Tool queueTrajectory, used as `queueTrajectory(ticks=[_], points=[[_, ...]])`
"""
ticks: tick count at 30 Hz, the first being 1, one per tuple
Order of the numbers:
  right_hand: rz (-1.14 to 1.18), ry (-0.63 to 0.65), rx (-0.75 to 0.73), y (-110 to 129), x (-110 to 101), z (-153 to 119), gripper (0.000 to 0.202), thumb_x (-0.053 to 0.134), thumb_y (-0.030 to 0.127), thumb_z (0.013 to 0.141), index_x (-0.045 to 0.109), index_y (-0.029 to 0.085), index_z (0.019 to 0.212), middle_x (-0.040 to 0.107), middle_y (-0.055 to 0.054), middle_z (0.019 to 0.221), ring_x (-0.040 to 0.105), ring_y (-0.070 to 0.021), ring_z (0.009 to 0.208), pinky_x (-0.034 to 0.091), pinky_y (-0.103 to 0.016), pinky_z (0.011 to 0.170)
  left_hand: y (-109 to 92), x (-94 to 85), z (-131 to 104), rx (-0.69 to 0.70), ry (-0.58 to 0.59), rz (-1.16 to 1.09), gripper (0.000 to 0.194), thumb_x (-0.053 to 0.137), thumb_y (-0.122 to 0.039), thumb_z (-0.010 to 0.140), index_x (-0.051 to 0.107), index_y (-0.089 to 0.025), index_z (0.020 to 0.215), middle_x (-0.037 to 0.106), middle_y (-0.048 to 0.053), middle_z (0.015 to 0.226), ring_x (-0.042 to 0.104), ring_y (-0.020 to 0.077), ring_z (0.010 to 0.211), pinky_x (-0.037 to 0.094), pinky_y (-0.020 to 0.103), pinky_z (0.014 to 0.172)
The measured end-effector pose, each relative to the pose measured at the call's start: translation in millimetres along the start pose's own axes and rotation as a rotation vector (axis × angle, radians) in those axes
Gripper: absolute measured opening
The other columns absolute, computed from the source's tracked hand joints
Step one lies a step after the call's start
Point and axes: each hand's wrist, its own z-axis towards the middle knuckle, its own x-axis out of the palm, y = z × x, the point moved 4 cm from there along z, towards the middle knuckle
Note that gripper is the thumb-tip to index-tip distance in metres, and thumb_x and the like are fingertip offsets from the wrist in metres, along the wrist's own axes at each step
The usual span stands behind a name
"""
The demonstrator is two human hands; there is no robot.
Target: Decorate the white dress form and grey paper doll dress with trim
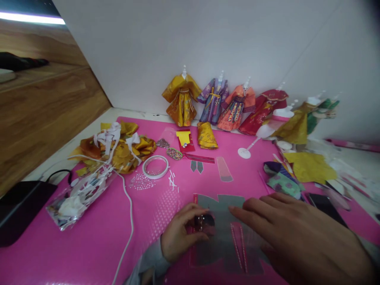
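Observation:
A grey, sheer cut piece of doll clothing (221,249) lies flat on the pink mat, with a magenta V-shaped slit edged in pale dotted trim (244,247). Over its left side, my left hand (182,231) curls its thumb and fingers around a small dark rounded thing with shiny dots (204,222). What kind of thing this is, I cannot make out. My right hand (285,221) hovers over or rests on the piece's right side, fingers stretched out and holding nothing; its index fingertip is at the piece's upper middle.
Several dressed doll forms (183,99) stand along the wall. Gold fabric (124,152) and a plastic bag of white trims (80,198) lie left, near a white cable (131,217) and tape roll (155,167). A fallen white stand (244,153) and a dark phone (325,206) are right.

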Motion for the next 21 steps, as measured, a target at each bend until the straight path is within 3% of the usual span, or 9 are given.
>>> queueTrajectory(ticks=[14, 21], points=[[-0.099, -0.04, -0.068, 13.0, -11.7, 19.6, 0.032, 0.055, 0.009, 0.065, 0.066, 0.024, 0.091, 0.074, 0.001, 0.074, 0.063, -0.0173, 0.051, 0.047, -0.034, 0.051, 3.9, 0.1, 0.2, -0.003, 0.001, -0.119, 0.048, 0.083, -0.041, 0.065, 0.071, -0.029, 0.11, 0.06, 0.005, 0.101, 0.062, 0.0231, 0.093, 0.051, 0.037, 0.081], [-0.039, -0.057, -0.028, 7.4, -11.0, 20.4, 0.045, 0.049, 0.007, 0.057, 0.063, 0.024, 0.097, 0.073, 0.002, 0.075, 0.065, -0.0198, 0.054, 0.048, -0.037, 0.053, 1.6, -1.8, -0.9, -0.007, -0.005, -0.145, 0.046, 0.084, -0.039, 0.065, 0.072, -0.029, 0.109, 0.061, 0.005, 0.102, 0.062, 0.0226, 0.092, 0.049, 0.036, 0.08]])
